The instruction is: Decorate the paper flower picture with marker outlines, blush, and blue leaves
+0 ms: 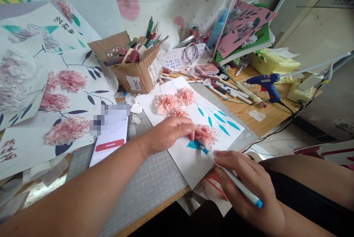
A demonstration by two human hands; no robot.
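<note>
A white sheet of paper [190, 172] lies at a slant on the grey cutting mat [155, 178], with raised pink ruffled flowers [165, 104] and painted teal leaves [219, 118] on it. My left hand [177, 131] reaches across the sheet, its bent fingers closed at the left edge of the lower pink flower [208, 137]. In my right hand [246, 181] is a white marker pen [235, 178] with a blue end. The marker's tip meets a teal leaf [194, 144] just below that flower. My left fingertips are partly hidden among the petals.
A phone [110, 133] lies left of the sheet, beside finished flower pictures [66, 100]. Behind stand a cardboard box [138, 71] of pens and scattered markers [221, 89]. A blue glue gun [267, 82] with its cable sits at the right.
</note>
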